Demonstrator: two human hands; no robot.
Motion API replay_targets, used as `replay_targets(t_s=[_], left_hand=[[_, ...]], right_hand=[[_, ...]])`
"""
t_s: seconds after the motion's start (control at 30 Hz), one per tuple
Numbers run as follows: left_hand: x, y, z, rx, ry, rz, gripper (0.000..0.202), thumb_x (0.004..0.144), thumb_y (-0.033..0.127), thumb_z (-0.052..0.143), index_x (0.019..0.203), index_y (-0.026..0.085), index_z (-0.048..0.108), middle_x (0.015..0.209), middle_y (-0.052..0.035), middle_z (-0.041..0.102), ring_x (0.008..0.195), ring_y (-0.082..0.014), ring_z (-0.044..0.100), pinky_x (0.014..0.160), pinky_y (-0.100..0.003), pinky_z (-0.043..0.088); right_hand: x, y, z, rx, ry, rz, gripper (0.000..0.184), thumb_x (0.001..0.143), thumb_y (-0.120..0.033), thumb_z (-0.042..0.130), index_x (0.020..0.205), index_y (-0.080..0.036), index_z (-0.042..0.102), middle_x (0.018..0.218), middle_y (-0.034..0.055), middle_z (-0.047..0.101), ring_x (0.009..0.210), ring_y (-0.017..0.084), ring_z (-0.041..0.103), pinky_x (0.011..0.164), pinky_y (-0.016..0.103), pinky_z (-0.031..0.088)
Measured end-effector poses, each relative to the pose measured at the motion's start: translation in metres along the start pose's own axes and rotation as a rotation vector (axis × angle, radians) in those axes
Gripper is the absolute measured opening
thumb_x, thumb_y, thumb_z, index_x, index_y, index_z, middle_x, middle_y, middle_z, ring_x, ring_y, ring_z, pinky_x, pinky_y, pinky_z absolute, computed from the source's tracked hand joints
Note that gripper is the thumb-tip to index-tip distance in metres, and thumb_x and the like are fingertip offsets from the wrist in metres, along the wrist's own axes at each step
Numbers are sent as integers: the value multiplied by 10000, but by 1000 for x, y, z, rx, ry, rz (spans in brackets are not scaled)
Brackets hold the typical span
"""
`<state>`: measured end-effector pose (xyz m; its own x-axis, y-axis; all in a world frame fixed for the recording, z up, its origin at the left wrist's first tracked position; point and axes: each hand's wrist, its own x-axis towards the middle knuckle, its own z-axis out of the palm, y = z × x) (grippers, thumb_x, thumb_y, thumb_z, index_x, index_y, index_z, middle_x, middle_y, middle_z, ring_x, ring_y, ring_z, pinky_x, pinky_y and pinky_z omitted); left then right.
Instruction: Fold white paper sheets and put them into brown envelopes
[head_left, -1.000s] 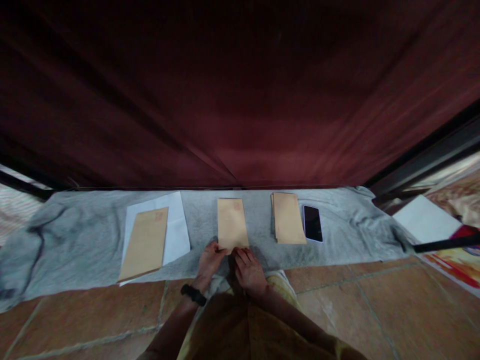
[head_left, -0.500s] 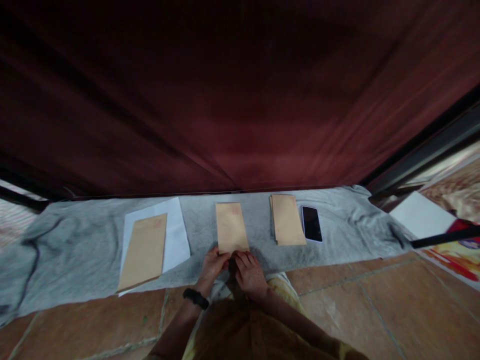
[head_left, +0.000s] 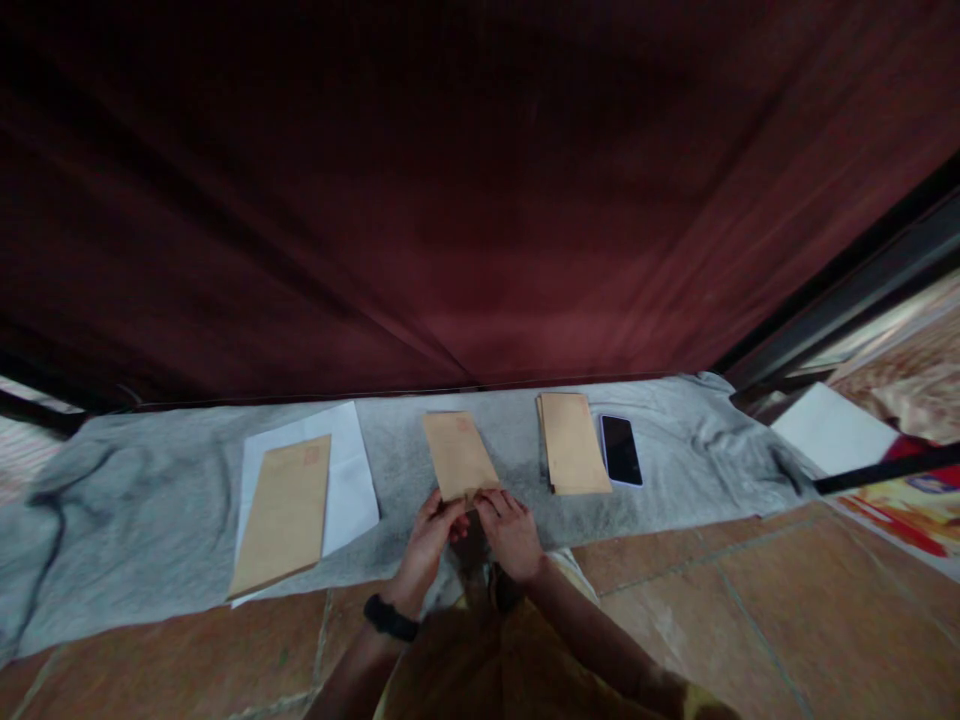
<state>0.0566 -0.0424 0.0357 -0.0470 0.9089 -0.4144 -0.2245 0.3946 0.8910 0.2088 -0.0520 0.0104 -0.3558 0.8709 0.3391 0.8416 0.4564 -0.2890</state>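
Observation:
A brown paper envelope [head_left: 459, 450] lies in the middle, its near end between my two hands. My left hand [head_left: 433, 535], with a dark band on the wrist, pinches the envelope's near left corner. Fingers of my right hand [head_left: 512, 532] are closed on the near right part of the same edge. To the left, another brown envelope or stack [head_left: 289, 510] rests on white paper [head_left: 351, 475]. On the right lies a small stack of brown envelopes [head_left: 576, 445], with a dark-screened phone [head_left: 621, 450] beside it.
All of this lies on a grey cloth [head_left: 697, 450] along a dark red curtain [head_left: 480, 250]. Tiled floor [head_left: 690, 600] runs in front. A dark metal bar [head_left: 847, 290] and a colourful printed box or packet [head_left: 919, 505] stand at the far right.
The near end of the middle envelope has lifted slightly and the envelope now slants more, with its far end further left. Both hands keep hold of its near edge.

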Motion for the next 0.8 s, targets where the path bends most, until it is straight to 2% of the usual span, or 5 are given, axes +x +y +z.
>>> replay_targets(t_s=[0.17,0.3,0.47,0.6,0.8], left_hand=[[-1,24,1,-201,-130,-32,595,780,675,668,1079,161,652,810,-64,720,689,-175,672,604,-274,482],[-1,17,0,-181,4,-43,619,723,571,793,1178,177,644,1024,-108,740,887,-213,706,737,-307,532],[-7,4,16,-195,-103,-63,577,708,453,839,1193,198,661,1103,-116,746,974,-235,707,809,-329,533],[-8,6,25,-197,-114,-33,473,673,430,860,1038,165,716,975,-89,758,829,-186,689,725,-283,509],[0,6,18,-83,-116,-2,419,667,481,844,896,149,730,772,-56,725,678,-148,629,653,-267,463]], right_hand=[[27,10,-35,337,213,222,202,989,-186,510,1054,-245,692,991,59,702,910,193,668,744,284,538],[45,15,-44,1021,427,600,213,927,-418,598,946,-215,661,873,22,669,733,162,637,624,269,557],[42,7,-30,1577,385,822,353,690,-475,818,785,-217,595,731,-45,617,646,125,598,649,272,572],[33,-2,-20,1673,311,799,327,684,-452,830,775,-234,604,765,-33,644,658,129,610,669,285,576],[30,-6,-15,1538,253,746,355,697,-517,797,848,-243,630,731,-28,664,589,139,607,619,298,580]])
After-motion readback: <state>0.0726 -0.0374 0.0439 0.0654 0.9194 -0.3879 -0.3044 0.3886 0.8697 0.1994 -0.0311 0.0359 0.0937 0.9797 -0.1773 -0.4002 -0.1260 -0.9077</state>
